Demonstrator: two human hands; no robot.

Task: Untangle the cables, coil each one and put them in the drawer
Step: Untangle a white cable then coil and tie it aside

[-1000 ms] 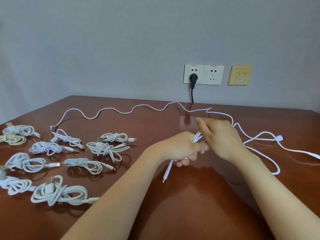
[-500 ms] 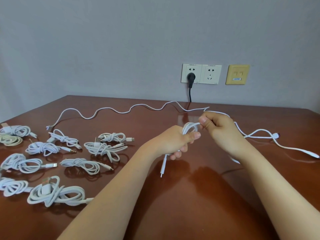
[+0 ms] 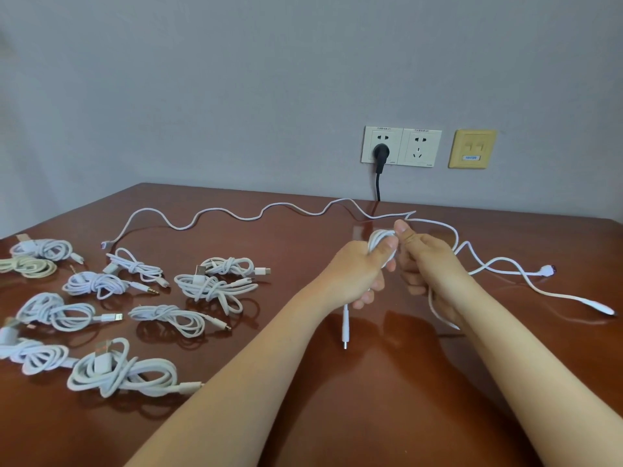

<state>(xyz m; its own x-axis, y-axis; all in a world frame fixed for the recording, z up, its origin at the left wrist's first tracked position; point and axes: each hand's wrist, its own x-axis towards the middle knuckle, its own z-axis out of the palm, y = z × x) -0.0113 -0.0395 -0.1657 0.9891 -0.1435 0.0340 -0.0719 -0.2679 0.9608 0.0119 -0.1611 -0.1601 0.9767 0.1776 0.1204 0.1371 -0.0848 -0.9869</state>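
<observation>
Coiling is under way: the left hand [image 3: 357,274] grips a white cable [image 3: 379,241] coil above the counter [image 3: 371,399], and the right hand [image 3: 428,264] pinches its strand. Next, another loop should be wound on.

10 coiled cables [image 3: 101,364] + 2 loose cables [image 3: 345,321].

- Soft, even light, fairly bright; the wall [image 3: 236,79] dims slightly toward the upper left corner.
- The glossy table [image 3: 371,416] shows pale glare at centre frame, near its far edge.
- Faint, soft-edged shadows lie beneath the coiled cables [image 3: 121,369] at left.
- The cable [image 3: 381,239] at centre is sharp; the table's far edge bows from lens distortion.
</observation>
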